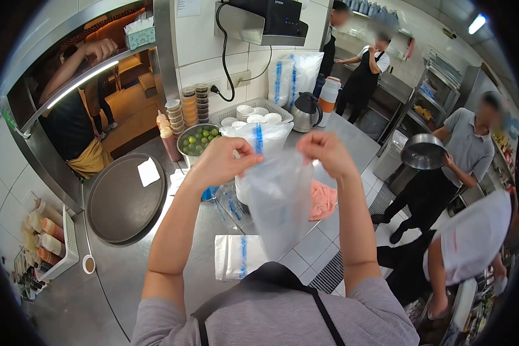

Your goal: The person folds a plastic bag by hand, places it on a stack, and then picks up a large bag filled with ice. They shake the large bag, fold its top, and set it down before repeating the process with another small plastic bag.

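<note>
A clear plastic bag [279, 202] hangs in front of me above the counter's edge, its mouth up between my hands. At its left top corner, my left hand [228, 158] pinches the plastic between thumb and fingers. My right hand [330, 154], slightly blurred, grips the opposite top corner. Nothing shows inside the bag. Below it lies a flat stack of white bags [233, 256] with a blue printed strip. Behind my hands stands a white bag pack [271, 134] with blue print. A pink cloth [323, 200] lies beside the hanging bag, at the counter's right edge.
On the steel counter [115, 271] are a round brown tray [118, 207], a bowl of green limes [197, 140], white cups [254, 113] and a steel jug [307, 109]. Sauce bottles [52, 230] stand left. A co-worker [464, 155] holds a metal bowl [424, 151] at right.
</note>
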`<state>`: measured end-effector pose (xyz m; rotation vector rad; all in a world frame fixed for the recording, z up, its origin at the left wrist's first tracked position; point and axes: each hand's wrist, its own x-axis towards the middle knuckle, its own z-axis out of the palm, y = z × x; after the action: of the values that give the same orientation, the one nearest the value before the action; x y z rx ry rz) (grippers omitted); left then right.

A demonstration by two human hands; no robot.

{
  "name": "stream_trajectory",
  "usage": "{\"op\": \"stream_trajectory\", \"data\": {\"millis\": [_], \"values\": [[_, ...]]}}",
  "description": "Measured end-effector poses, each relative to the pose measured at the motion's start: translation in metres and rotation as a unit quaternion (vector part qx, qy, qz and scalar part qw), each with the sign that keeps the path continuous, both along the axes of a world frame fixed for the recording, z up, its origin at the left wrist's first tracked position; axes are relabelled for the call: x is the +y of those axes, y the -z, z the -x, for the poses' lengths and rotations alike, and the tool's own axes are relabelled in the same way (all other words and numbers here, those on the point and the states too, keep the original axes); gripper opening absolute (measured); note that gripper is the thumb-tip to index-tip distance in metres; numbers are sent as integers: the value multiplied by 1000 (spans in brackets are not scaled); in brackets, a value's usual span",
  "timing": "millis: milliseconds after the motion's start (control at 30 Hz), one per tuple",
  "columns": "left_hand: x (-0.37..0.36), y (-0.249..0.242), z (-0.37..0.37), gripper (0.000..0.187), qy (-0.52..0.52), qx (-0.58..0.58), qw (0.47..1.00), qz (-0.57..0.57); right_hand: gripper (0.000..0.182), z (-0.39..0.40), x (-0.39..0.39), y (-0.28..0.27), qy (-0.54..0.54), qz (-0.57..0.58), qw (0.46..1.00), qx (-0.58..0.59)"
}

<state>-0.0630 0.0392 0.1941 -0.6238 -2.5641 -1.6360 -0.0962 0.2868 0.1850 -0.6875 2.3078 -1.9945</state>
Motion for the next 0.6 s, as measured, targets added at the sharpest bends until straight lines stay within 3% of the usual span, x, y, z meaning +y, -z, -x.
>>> {"op": "stream_trajectory", "data": {"millis": [33, 100, 167, 233, 300, 333, 400, 600], "values": [[2, -2, 5, 23, 8, 33, 997, 65, 8, 10, -1, -8, 0, -1, 1000, 0], [4, -12, 13, 23, -2, 21, 998, 66, 10, 28, -5, -21, 42, -85, 995, 28], [5, -17, 22, 24, -143, 98, 981, 85, 11, 42, -14, -29, 49, -95, 994, 11], [2, -8, 39, 26, -167, 113, 976, 85, 12, 56, -22, -33, 54, -107, 993, -5], [-1, 4, 53, 24, -204, 346, 896, 189, 11, 68, -28, -28, 58, -141, 987, -54], [-7, 12, 56, 24, -205, 345, 896, 188, 11, 71, -28, -25, 56, -143, 987, -55], [-13, -2, 44, 22, -139, 189, 960, 154, 13, 77, -27, -23, 16, -84, 988, -126], [-17, 4, 64, 22, -160, 134, 957, 202, 15, 79, -26, -7, 9, -56, 988, -142]]}}
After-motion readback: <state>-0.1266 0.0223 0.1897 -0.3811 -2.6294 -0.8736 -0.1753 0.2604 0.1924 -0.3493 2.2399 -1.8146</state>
